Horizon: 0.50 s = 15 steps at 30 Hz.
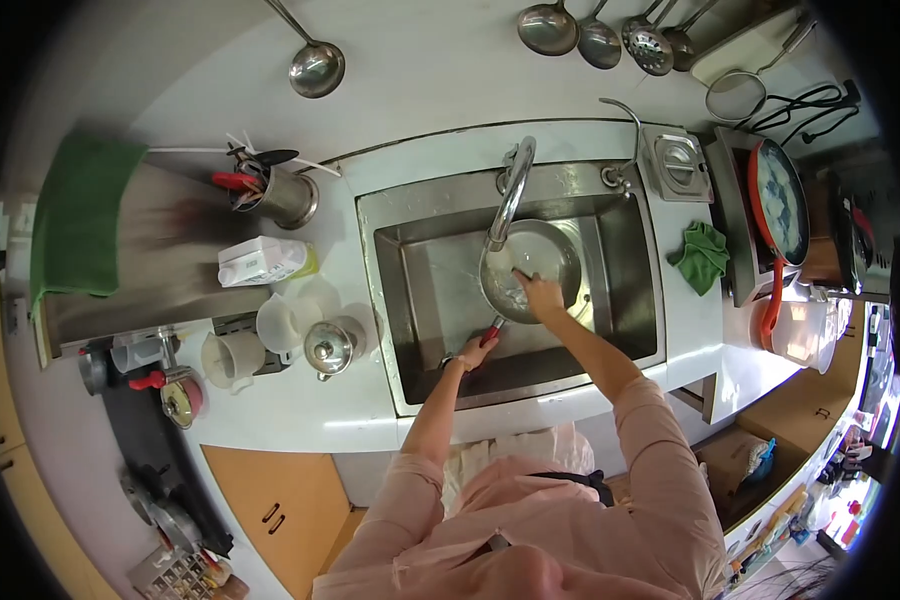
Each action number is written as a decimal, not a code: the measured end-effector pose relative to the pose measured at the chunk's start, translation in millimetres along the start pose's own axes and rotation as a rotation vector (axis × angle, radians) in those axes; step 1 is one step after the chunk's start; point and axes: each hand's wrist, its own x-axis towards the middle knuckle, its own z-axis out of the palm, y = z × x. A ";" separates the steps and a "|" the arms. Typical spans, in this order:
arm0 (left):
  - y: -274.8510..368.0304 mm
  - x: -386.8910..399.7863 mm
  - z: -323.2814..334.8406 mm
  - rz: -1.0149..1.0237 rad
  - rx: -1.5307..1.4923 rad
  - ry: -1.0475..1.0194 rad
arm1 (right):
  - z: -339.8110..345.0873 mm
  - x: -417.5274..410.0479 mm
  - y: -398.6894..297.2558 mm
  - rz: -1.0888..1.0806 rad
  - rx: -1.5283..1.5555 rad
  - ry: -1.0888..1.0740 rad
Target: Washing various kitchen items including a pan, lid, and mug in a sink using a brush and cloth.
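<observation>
A round metal frying pan with a red handle rests tilted or flat in the stainless steel sink; which one I cannot tell. My left hand is closed around the pan's red handle near the sink's front wall. Inside the pan, my right hand touches the wet inner surface with its fingers; whether it holds something small is not clear. The curved chrome faucet reaches over the pan's back left part, and water lies in the pan.
Left of the sink stand a lidded glass jar, plastic jugs, a carton and a metal utensil holder. To the right lie a green cloth, a lidded steel container and a red frying pan on a cooker.
</observation>
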 end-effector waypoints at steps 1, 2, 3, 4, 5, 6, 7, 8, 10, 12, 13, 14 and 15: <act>-0.4 -3.8 1.1 -0.025 0.005 0.096 | -3.0 11.0 11.1 0.067 -0.038 -0.009; -0.3 -7.0 1.1 -0.048 0.011 0.191 | -7.0 19.6 23.5 0.136 -0.078 -0.017; -2.1 -11.7 -3.8 -0.057 0.006 0.186 | -10.9 22.2 36.7 0.157 -0.148 -0.070; -2.3 -12.6 -15.1 -0.057 0.074 0.206 | -11.5 14.4 49.0 0.173 -0.138 -0.090; -2.1 -13.4 -26.0 -0.055 0.142 0.224 | -11.4 7.8 58.2 0.190 -0.128 -0.111; -4.4 -16.2 -35.1 -0.055 0.124 0.242 | -19.1 0.1 55.9 0.207 -0.109 -0.259; -3.5 -16.3 -44.1 -0.061 0.117 0.248 | -27.6 -11.8 52.6 0.230 -0.094 -0.404; -3.1 -17.3 -52.6 -0.082 0.158 0.212 | -22.2 -21.5 46.9 0.217 -0.096 -0.405; 4.3 -17.3 -58.7 -0.060 0.200 0.176 | -2.1 -42.4 40.4 0.196 0.136 -0.538; 6.4 -17.7 -59.1 -0.060 0.221 0.188 | 13.7 -34.7 23.2 -0.013 0.447 -0.606; -1.6 -23.0 -58.2 -0.083 0.234 0.202 | 5.6 -23.9 4.9 0.092 0.660 -0.691; 1.8 -25.6 -57.8 -0.087 0.237 0.197 | 1.2 -14.3 -5.8 0.222 0.872 -0.768; 15.5 -27.6 -56.2 -0.109 0.204 0.169 | 5.0 -6.0 -8.2 0.362 1.096 -0.729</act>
